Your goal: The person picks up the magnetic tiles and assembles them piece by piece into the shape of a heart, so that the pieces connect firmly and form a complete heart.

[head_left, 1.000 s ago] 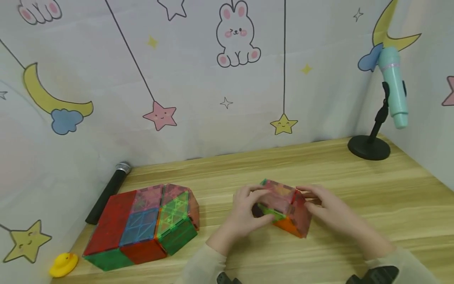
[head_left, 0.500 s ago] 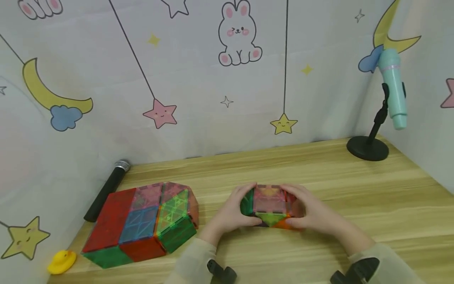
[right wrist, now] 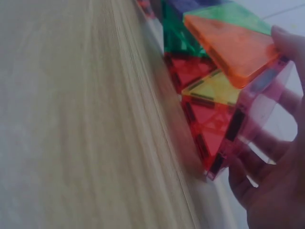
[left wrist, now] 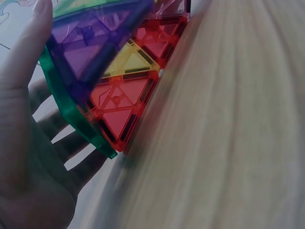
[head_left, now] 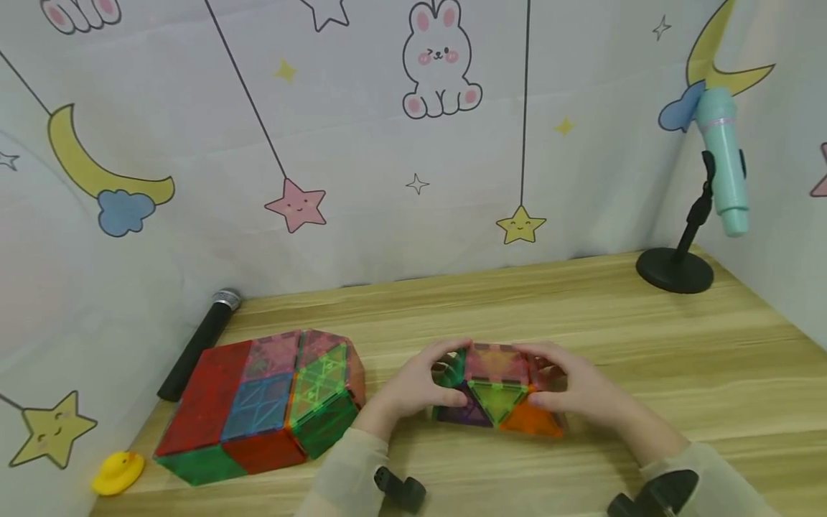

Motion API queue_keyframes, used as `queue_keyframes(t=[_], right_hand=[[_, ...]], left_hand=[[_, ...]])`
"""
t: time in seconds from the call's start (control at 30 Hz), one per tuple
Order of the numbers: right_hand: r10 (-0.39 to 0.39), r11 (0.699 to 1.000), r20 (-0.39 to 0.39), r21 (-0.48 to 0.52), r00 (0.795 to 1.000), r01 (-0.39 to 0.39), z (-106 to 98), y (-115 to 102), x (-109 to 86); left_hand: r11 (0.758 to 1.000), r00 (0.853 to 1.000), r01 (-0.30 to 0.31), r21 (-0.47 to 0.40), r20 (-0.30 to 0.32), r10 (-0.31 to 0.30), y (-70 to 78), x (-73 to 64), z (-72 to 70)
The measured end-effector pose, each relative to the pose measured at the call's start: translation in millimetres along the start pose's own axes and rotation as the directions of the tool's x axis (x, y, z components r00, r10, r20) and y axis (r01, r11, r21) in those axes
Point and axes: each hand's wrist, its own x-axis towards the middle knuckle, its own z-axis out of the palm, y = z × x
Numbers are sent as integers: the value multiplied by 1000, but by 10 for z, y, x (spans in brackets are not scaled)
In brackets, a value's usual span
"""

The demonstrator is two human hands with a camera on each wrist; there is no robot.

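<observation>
A small house-like block of translucent magnetic tiles (head_left: 496, 365) is at the middle of the wooden table. Its pink top faces up, and purple, yellow-green and orange triangles form the front. My left hand (head_left: 413, 388) grips its left end. In the left wrist view, the thumb is by the purple triangle (left wrist: 90, 43) and the fingers lie behind the green side tile (left wrist: 71, 114). My right hand (head_left: 584, 388) grips the other end, its thumb at the orange triangle (right wrist: 233, 47) and fingers along the pink side tile (right wrist: 262, 109). Red and yellow triangles show inside.
A larger magnetic-tile structure (head_left: 207, 402) stands to the left. Behind it lies a black microphone (head_left: 200, 345), and a yellow rubber duck (head_left: 118, 472) sits at the left edge. A mint microphone (head_left: 723, 165) stands on a black stand (head_left: 675, 269) at back right.
The block has turned from a slant until its front triangles face the camera. Both hands turned with it, and the right hand moved left onto its end. The larger structure stayed put.
</observation>
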Motion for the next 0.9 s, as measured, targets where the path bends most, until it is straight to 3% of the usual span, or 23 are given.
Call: queue_keyframes(t=[0.1,0.2,0.27,0.33,0.4,0.47,0.6,0.67,0.83,0.9], right_hand=[[42,997,2,69,999,-42,-6,-17,1],[54,994,-1,99,999,-54,-7,-32,6],[61,993,-3,104,998,-60,-11,-38,12],[75,991,-2,112,997,-74,-18,-43,17],[93,989,-2,117,996,-93,-29,-49,15],[107,988,5,114,994,-107,-40,-61,11],[119,988,15,101,993,-120,-53,-93,-6],[128,987,16,95,992,-128,-50,-107,-8],[129,988,8,87,992,-129,-29,-144,-2],[112,990,7,86,994,-112,-16,-153,3]], left_hand=[[999,1000,-18,51,-14,19,35,-27,11],[979,995,-89,184,-24,95,76,-80,49],[943,987,-143,299,-22,157,97,-131,84],[891,977,-185,415,-21,213,101,-174,116],[830,960,-222,511,-34,278,95,-190,146],[788,938,-250,562,-60,341,90,-191,165],[741,890,-305,598,-98,445,89,-178,178],[721,878,-319,615,-95,469,103,-184,168],[626,841,-346,699,-65,537,133,-190,151],[607,828,-354,712,-64,558,126,-192,153]])
